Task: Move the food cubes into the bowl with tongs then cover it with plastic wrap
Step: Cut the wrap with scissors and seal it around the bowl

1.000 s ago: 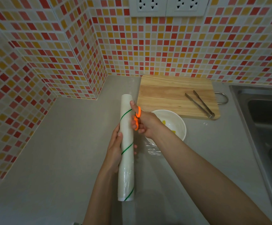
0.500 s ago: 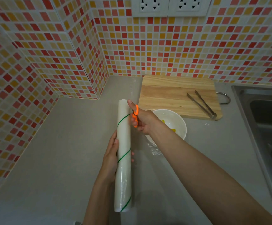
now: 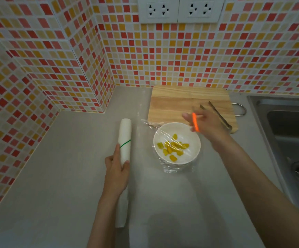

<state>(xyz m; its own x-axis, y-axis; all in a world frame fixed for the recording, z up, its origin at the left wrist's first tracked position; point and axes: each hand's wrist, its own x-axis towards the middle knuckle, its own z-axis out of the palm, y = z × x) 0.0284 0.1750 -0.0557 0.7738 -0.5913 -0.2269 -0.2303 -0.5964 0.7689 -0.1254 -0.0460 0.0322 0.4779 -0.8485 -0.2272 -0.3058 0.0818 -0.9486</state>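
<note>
A white bowl [image 3: 194,154] on the grey counter holds several yellow food cubes [image 3: 172,146]. Clear plastic wrap [image 3: 177,169] lies over the bowl and bunches around its base. Left of the bowl, my left hand [image 3: 116,167] grips the white plastic wrap roll [image 3: 125,138], which has a green stripe and lies lengthwise. My right hand [image 3: 208,125], blurred, hovers over the front of the cutting board beyond the bowl and holds an orange-handled tool [image 3: 195,122], apparently small scissors. The metal tongs [image 3: 216,114] lie on the board's right side.
The wooden cutting board [image 3: 172,102] lies against the mosaic-tiled back wall. A steel sink [image 3: 288,133] with a drain fills the right side. A tiled wall corner juts out at the left. Two wall sockets [image 3: 179,8] sit above.
My right hand with the orange tool left the roll and swung right over the cutting board. My left hand carried the roll left, away from the bowl. The bowl, once hidden, now shows wrapped.
</note>
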